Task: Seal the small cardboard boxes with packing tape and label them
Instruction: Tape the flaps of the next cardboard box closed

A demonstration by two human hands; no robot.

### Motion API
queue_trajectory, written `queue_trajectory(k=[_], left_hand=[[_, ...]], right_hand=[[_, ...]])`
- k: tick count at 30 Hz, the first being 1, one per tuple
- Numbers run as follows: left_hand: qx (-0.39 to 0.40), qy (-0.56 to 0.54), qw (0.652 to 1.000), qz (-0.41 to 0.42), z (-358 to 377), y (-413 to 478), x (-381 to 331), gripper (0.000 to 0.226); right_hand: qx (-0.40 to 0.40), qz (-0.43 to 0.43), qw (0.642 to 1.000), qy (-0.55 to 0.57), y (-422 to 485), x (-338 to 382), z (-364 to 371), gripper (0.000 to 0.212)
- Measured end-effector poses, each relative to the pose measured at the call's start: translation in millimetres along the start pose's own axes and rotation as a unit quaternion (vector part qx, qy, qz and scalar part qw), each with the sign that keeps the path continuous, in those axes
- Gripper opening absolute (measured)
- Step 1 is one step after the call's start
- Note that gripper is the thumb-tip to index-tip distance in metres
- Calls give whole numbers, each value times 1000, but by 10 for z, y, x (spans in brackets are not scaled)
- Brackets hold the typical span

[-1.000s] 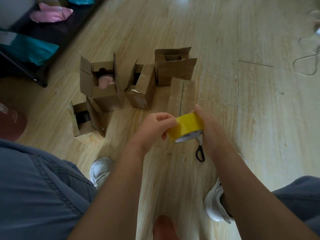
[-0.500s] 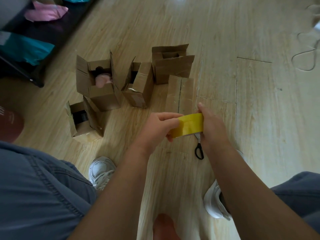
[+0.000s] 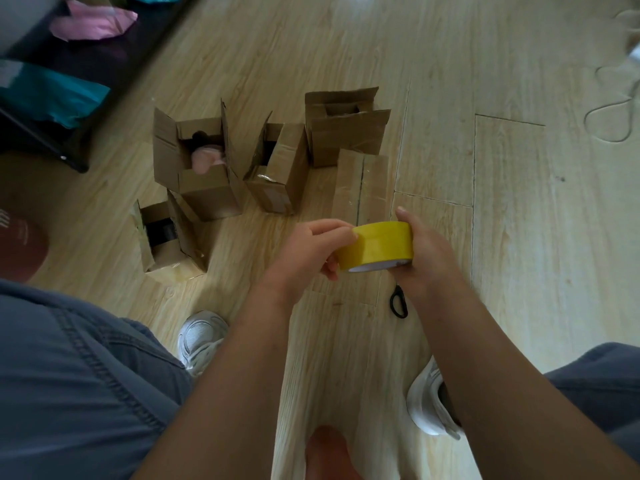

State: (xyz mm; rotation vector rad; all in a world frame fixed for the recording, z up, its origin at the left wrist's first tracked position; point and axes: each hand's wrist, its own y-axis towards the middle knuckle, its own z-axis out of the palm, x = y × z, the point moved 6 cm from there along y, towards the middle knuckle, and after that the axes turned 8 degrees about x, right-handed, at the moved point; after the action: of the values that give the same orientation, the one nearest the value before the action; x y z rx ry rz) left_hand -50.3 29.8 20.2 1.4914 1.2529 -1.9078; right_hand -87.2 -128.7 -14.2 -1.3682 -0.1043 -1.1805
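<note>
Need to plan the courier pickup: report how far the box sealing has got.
Done: the closed box has flaps shut; tape on it unclear. In hand: the right hand grips the yellow tape roll, the left hand pinches its edge. Left: four open boxes, no labels visible.

Bare forearms (image 3: pixel 249 368); blue-grey denim trousers (image 3: pixel 69 375); white sneakers (image 3: pixel 201 337).

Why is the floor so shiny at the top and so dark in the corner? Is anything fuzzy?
In the head view, light glares off the wooden floor near the top edge; the top-left corner by the dark shelf lies in shadow; the yellow tape roll looks sharp; the cable by the right edge looks a little soft.
</note>
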Motion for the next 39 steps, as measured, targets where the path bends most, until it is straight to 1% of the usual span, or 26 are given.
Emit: queue_trajectory(k=[2, 4, 7, 10, 15, 17, 19, 20, 21, 22, 23, 24, 26, 27, 28, 30, 35, 37, 39], left_hand=[[-3, 8, 1000, 0, 15, 1, -11, 35], [-6, 3, 1000, 9, 15, 2, -26, 33], [1, -19, 999, 29, -1, 4, -35, 37], [10, -33, 999, 41, -2, 0, -41, 35], [15, -54, 998, 43, -14, 6, -5, 46], [16, -63, 997, 39, -19, 18, 7, 42], [14, -70, 997, 32, -25, 34, 24, 36], [11, -75, 997, 27, -33, 41, 38, 37], [8, -81, 996, 23, -38, 47, 52, 37], [8, -84, 996, 20, -40, 53, 63, 36], [10, -84, 996, 17, -37, 53, 71, 34], [15, -81, 996, 13, -32, 51, 76, 32], [33, -79, 996, 11, -9, 43, 74, 25], [41, -79, 996, 15, 0, 40, 72, 23], [46, -82, 995, 19, 1, 39, 70, 24], [46, -91, 994, 25, -9, 44, 68, 28], [30, -80, 996, 39, -19, 28, 74, 34], [22, -70, 997, 38, -29, 29, 79, 37], [23, -84, 996, 33, -24, 38, 79, 32]], right_hand=[[3, 2, 1000, 5, -6, -22, 0, 28], [25, 15, 999, 32, -18, -49, 21, 28], [71, 51, 994, 59, -9, -83, 63, 42], [95, 80, 990, 68, -26, -103, 84, 36], [102, 111, 986, 64, -49, -180, 70, 41], [125, 111, 982, 89, -77, -151, 121, 35], [146, 93, 980, 98, -136, -121, 140, 28], [155, 86, 977, 116, -155, -99, 144, 34], [168, 59, 978, 111, -175, -92, 98, 46], [178, 53, 977, 105, -154, -129, 56, 54], [176, 55, 977, 110, -189, -146, 29, 53], [173, 37, 978, 109, -179, -145, -22, 48], [173, 37, 981, 72, -142, -155, 36, 27], [157, 68, 981, 87, -115, -155, 52, 24], [149, 86, 980, 99, -101, -137, 105, 28], [129, 85, 983, 100, -77, -115, 112, 31], [137, 88, 982, 101, -71, -134, 106, 31], [153, 94, 978, 107, -90, -123, 163, 26], [162, 94, 974, 124, -95, -128, 170, 34]])
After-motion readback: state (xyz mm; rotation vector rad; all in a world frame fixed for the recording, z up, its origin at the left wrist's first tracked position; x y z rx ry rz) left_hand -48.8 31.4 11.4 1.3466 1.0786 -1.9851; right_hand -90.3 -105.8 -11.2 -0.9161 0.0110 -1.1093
